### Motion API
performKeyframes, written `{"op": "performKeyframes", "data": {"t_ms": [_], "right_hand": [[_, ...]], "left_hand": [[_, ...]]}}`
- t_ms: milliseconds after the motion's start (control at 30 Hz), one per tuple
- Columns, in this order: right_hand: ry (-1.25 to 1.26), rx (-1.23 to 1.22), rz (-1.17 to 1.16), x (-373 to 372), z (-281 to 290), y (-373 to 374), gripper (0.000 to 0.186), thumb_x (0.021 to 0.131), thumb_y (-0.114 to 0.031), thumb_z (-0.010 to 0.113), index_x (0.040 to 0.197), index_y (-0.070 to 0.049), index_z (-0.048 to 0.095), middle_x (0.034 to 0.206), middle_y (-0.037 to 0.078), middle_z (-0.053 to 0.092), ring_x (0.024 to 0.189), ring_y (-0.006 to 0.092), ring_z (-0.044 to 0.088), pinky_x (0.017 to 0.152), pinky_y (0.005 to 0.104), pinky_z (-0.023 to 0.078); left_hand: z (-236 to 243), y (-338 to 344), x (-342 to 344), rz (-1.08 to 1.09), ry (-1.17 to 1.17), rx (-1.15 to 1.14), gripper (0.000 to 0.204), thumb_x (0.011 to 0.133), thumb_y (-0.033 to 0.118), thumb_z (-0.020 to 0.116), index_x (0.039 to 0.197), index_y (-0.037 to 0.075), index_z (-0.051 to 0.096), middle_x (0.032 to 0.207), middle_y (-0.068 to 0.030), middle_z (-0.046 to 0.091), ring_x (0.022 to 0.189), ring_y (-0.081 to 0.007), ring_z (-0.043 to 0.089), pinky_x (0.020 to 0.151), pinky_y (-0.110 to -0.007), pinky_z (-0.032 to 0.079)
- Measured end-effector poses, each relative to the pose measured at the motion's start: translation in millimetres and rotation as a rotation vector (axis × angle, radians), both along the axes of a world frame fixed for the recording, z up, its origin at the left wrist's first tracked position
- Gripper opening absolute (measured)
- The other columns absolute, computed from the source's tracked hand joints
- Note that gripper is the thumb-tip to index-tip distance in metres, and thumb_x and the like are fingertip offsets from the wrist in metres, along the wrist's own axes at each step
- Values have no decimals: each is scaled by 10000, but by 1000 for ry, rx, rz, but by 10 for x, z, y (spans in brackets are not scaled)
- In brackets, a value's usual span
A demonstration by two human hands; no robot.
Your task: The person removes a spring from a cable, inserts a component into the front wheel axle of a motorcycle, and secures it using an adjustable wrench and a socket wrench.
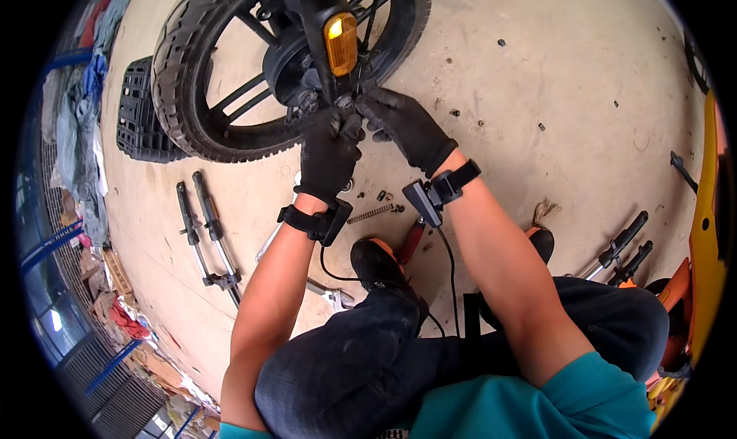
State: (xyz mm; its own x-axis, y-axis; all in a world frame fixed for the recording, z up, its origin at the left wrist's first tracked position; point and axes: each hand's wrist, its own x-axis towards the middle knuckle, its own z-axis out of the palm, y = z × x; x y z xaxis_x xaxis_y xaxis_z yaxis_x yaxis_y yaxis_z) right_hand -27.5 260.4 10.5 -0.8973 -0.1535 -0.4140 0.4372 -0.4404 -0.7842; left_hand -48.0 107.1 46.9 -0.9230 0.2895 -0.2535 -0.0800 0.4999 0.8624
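A black spoked front wheel (176, 82) with a knobby tyre fills the upper view, its dark fork (311, 9) carrying an amber reflector (341, 44). Both of my hands wear black gloves and work at the lower end of the fork by the hub. My left hand (326, 151) has its fingers curled at a small dark fitting, partly hidden by the glove. My right hand (403, 132) is closed at the same spot, beside a thin cable, and what its fingertips hold is too small to make out.
A black plastic crate (137, 109) sits left of the wheel. Loose fork tubes (213, 224) lie at left and more (622, 243) at right. A spring (370, 215), small bolts and a red-handled tool (411, 243) lie between my feet. Fabric piles (96, 170) line the left; yellow bodywork (706, 216) the right.
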Motion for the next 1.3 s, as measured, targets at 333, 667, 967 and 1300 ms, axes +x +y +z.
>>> {"op": "performKeyframes", "data": {"t_ms": [333, 667, 967, 1300], "right_hand": [[133, -514, -222, -109, -192, -65, 313, 900, -37, 571, 1213, -41, 577, 1109, 69, 624, 995, 140, 610, 791, 270, 519], [706, 407, -427, -208, -55, 37, 283, 901, -10, 586, 1183, -30, 597, 1185, 61, 621, 1005, 124, 633, 832, 243, 532], [-67, -659, -233, -357, -40, 48, 300, 946, -311, 600, 1009, -18, 606, 765, 24, 541, 587, 93, 452, 520, 236, 417], [325, 269, -60, -243, -2, -16, 300, 812, -27, 557, 1098, -11, 644, 932, 128, 666, 772, 256, 634, 687, 338, 509]], "left_hand": [[-54, -33, 55, -15, 2, 63, 146, 930, 155, 575, 918, 15, 614, 693, -30, 602, 531, -88, 551, 477, -238, 432], [-49, -53, 37, 13, -72, 98, 122, 912, 136, 588, 928, 16, 601, 724, -38, 609, 564, -92, 561, 511, -235, 447], [-63, -37, 58, 4, -64, 97, 127, 887, 135, 601, 892, 9, 620, 687, -58, 617, 575, -118, 566, 549, -278, 458], [-251, -167, 14, -105, 199, 27, 92, 880, 104, 640, 910, 22, 608, 730, -31, 610, 596, -87, 568, 524, -244, 462]]}}
